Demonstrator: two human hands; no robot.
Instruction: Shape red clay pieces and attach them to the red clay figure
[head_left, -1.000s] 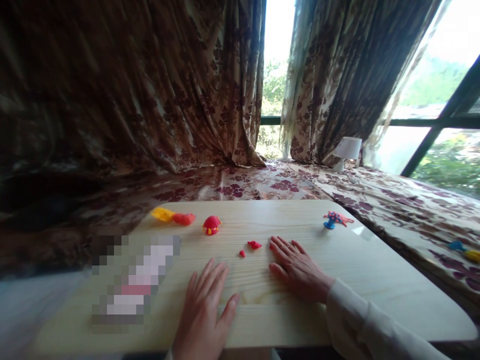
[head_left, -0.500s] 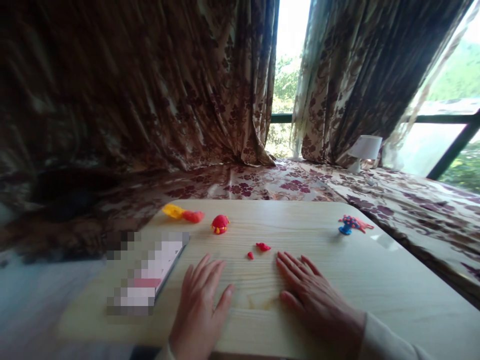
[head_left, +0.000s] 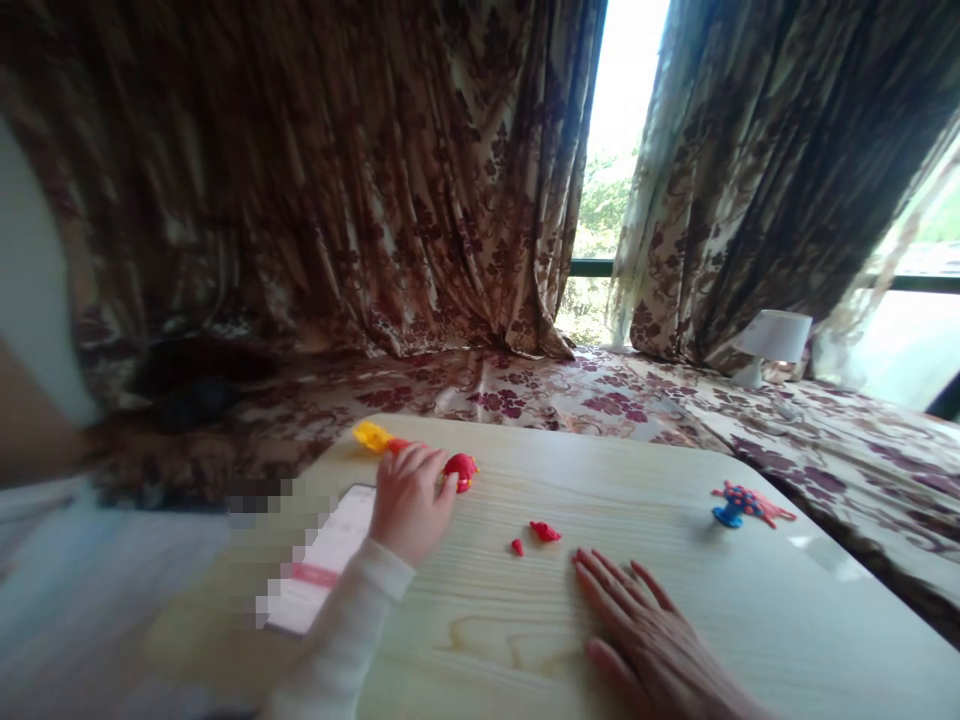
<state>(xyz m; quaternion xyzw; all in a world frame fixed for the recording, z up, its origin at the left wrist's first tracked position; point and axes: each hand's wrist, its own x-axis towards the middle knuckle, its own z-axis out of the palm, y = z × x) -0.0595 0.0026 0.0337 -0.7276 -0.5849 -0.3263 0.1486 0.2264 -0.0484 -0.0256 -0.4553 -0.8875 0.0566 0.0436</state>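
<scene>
My left hand [head_left: 411, 503] reaches to the far left part of the table, its thumb apart from the fingers. It partly covers a red-orange bag-like piece [head_left: 397, 445], which adjoins a crumpled yellow one [head_left: 370, 436]. Just right of the thumb sits a round red clay figure [head_left: 460, 472] with small yellow bits; whether the thumb touches it I cannot tell. Palm down with fingers spread, my right hand [head_left: 643, 622] rests on the wooden tabletop [head_left: 517, 610]. Beyond its fingertips lie a red clay lump [head_left: 545, 532] and a smaller red piece [head_left: 517, 547].
A phone-like device [head_left: 330, 555] with a lit, partly pixelated screen lies left of my forearm. Toward the far right stand a blue clay figure [head_left: 727, 515] with red dots and a flat pinkish-red piece [head_left: 776, 510]. Behind the table, a white lamp [head_left: 780, 335] stands on floral fabric.
My left hand has moved forward from the near tabletop to the red-orange piece and the round red figure. My right hand stays flat on the table. The view has shifted slightly.
</scene>
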